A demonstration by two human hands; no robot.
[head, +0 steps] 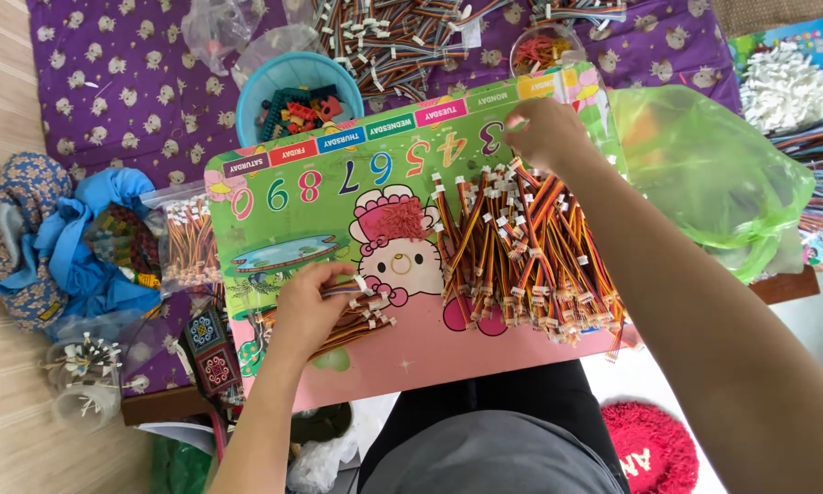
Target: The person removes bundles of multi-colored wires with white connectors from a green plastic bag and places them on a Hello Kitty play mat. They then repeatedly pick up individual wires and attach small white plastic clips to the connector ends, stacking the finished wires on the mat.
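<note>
Left hand [312,306] pinched on a small wire-harness bundle [356,316]; right hand [544,133] closed at the far edge of the big harness pile [526,252], wires lying front-to-back between both.

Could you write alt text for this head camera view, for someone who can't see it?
Seen from above, a person's left hand holds a small bundle of striped wire leads on a colourful cartoon board, while the right hand reaches to the board's far edge above a large pile of wire leads. A blue bowl of small parts sits beyond, on a purple cloth.
</note>
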